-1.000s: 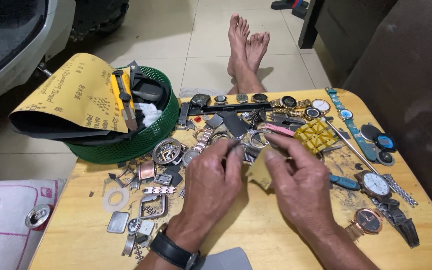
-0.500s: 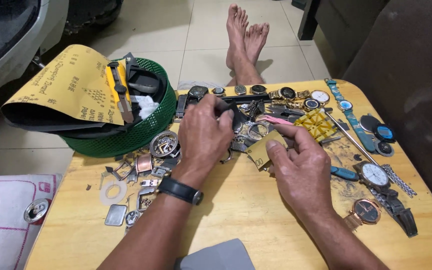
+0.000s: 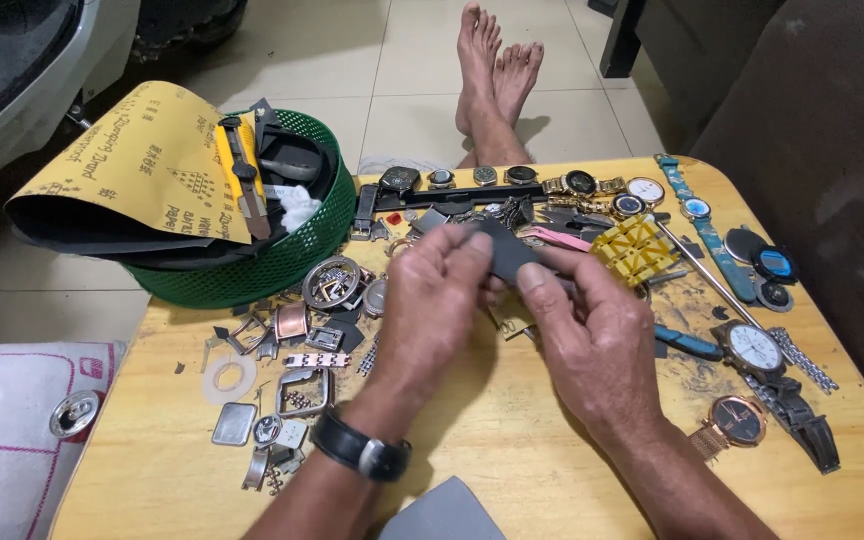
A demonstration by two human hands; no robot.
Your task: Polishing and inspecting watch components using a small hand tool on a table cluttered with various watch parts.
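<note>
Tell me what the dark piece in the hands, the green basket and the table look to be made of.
Dark piece: thin matte dark-grey sheet, probably abrasive paper or rubber; it is pinched flat between both hands' fingers.
Green basket: moulded plastic, judging by its even open mesh wall and slight gloss.
Table: wood or wood-look laminate, pale yellow with faint grain, smooth, with dark stains near the watches.

Basket (image 3: 252,275) left on table (image 3: 512,440); watches (image 3: 752,350) right.

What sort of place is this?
Likely an informal watch-repair spot on a home floor: a low wooden table strewn with wristwatches and loose watch cases, a green basket holding sandpaper, tiled floor, bare feet beyond.
</note>
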